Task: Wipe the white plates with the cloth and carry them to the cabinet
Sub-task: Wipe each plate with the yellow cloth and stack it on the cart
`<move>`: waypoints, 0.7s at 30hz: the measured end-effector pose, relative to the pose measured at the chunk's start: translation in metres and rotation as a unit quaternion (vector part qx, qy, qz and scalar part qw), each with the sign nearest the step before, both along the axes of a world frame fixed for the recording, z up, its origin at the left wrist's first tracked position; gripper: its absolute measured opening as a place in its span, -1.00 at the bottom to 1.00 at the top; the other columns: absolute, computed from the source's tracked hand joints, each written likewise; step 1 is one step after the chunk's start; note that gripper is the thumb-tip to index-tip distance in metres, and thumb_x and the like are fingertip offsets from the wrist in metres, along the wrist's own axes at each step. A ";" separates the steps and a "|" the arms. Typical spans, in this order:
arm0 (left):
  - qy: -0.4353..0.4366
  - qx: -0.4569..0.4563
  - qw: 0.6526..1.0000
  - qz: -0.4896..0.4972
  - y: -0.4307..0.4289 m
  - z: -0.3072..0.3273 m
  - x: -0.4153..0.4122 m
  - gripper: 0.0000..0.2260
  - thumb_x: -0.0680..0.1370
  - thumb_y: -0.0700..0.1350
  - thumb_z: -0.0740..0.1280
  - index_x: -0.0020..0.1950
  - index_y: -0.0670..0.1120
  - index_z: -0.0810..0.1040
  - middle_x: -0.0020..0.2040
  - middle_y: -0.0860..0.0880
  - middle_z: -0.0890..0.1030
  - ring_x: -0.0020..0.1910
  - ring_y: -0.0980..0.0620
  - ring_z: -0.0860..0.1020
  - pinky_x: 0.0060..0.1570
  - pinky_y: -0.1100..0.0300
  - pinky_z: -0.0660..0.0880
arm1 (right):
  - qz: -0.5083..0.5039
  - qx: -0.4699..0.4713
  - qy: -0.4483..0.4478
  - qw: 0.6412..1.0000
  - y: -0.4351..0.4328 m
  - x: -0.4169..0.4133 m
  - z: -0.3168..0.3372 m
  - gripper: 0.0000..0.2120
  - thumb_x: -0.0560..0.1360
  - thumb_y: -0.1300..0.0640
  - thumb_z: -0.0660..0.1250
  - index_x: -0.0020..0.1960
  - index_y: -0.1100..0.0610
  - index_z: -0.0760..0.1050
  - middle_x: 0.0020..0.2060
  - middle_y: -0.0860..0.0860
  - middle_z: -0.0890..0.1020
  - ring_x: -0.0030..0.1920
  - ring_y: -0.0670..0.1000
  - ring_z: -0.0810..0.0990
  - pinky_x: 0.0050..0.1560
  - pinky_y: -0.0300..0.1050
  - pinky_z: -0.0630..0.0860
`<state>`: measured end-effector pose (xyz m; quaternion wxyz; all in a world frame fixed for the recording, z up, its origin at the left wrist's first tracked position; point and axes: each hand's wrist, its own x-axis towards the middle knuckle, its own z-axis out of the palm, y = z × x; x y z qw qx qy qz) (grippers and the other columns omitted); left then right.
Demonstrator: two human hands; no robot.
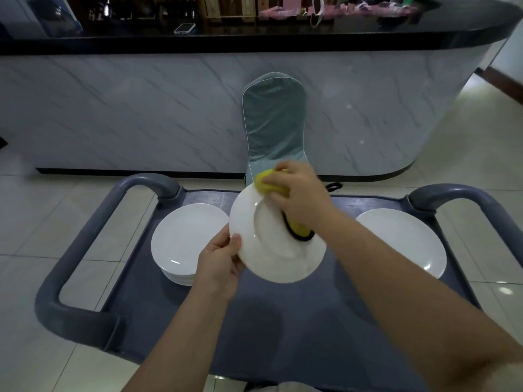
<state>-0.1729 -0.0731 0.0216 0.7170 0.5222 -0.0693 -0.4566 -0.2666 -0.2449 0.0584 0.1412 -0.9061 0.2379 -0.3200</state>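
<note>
Plate (273,257) pinched by left hand (220,261), cloth (266,181) under right hand (300,199).

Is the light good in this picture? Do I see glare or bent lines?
Head view: dim, bluish light; small glare spots on the left plate stack, the right plate and the floor; the wide lens bends the black counter.

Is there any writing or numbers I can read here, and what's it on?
None can be read.
No print shows on the held plate, yellow cloth or cart.
Any marks on the wooden boxes behind the counter are too blurred to read.
</note>
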 end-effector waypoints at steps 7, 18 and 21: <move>0.120 -0.016 0.991 0.065 -0.019 -0.004 0.004 -0.73 0.65 -0.29 0.14 0.15 -0.05 0.58 -0.07 0.01 0.70 -0.11 0.07 0.66 -0.22 0.20 0.64 | -0.156 0.078 -0.077 0.982 0.031 -0.061 -0.051 -0.74 0.40 0.19 0.49 0.08 0.04 0.67 0.09 0.09 0.55 0.12 0.16 0.49 0.16 -0.20 0.30; 0.154 -0.064 0.985 0.050 -0.037 -0.013 -0.015 -0.71 0.66 -0.29 0.10 0.12 -0.01 0.57 -0.04 -0.03 0.71 -0.12 0.03 0.69 -0.29 0.16 0.62 | -0.135 -0.026 -0.105 0.985 0.060 -0.090 -0.071 -0.68 0.31 0.32 0.51 0.04 0.10 0.69 0.08 0.19 0.59 -0.01 0.23 0.50 0.03 0.11 0.48; 0.116 -0.065 0.991 0.006 -0.043 -0.011 -0.025 -0.71 0.66 -0.27 0.08 0.25 -0.04 0.52 0.06 -0.12 0.67 -0.07 -0.05 0.68 -0.21 0.09 0.63 | -0.011 -0.107 -0.053 0.993 0.082 -0.062 -0.075 -0.73 0.37 0.20 0.46 0.06 0.05 0.68 0.08 0.16 0.62 0.03 0.20 0.46 0.02 0.05 0.50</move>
